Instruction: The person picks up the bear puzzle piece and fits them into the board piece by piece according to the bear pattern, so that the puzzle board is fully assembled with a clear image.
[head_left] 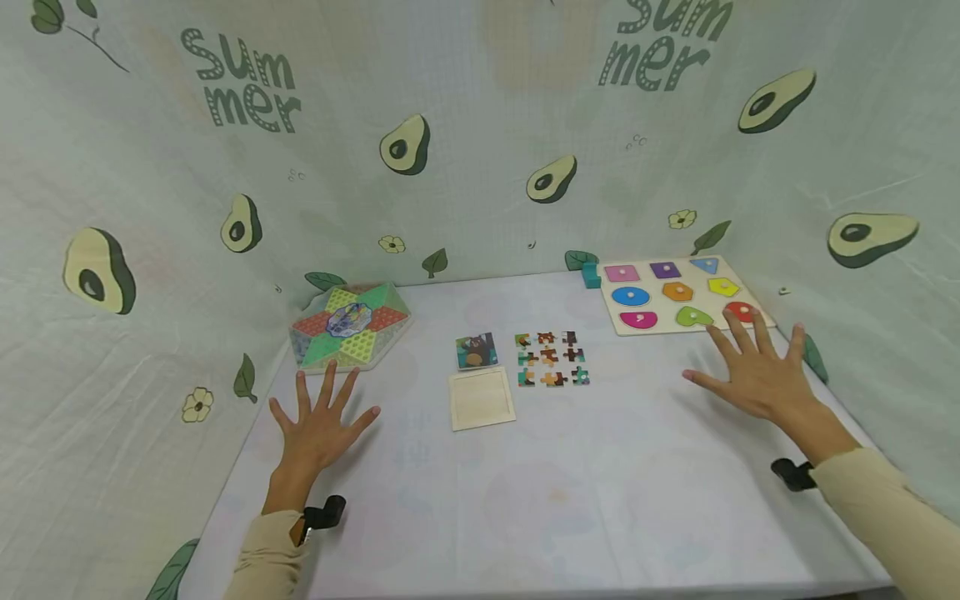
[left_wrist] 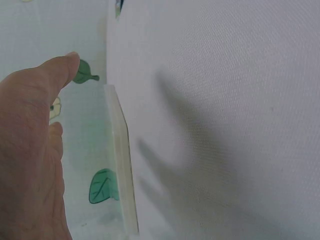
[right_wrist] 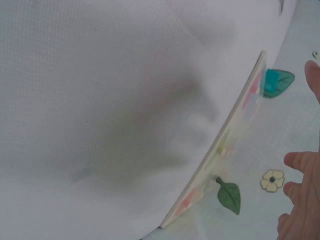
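Note:
My left hand (head_left: 315, 433) hovers over the table with its fingers spread, just in front of a patterned, many-sided box (head_left: 351, 323). On the other side my right hand (head_left: 761, 379) is likewise spread and holds nothing; its fingertips overlap the near edge of a shape puzzle board (head_left: 626, 321) in the head view. Between the hands lie several loose jigsaw pieces (head_left: 550, 356) in rows. Beside them are a small bear picture card (head_left: 476, 351) and a pale square wooden tray (head_left: 482, 400). Both wrist views show the hands' shadows on the white cloth.
A small teal block (head_left: 591, 276) touches the board's left back corner. Behind and at both sides hangs a pale curtain (head_left: 480, 217) printed with avocados and leaves. A white cloth (head_left: 555, 500) covers the table. Each wrist wears a black camera mount (head_left: 325, 512).

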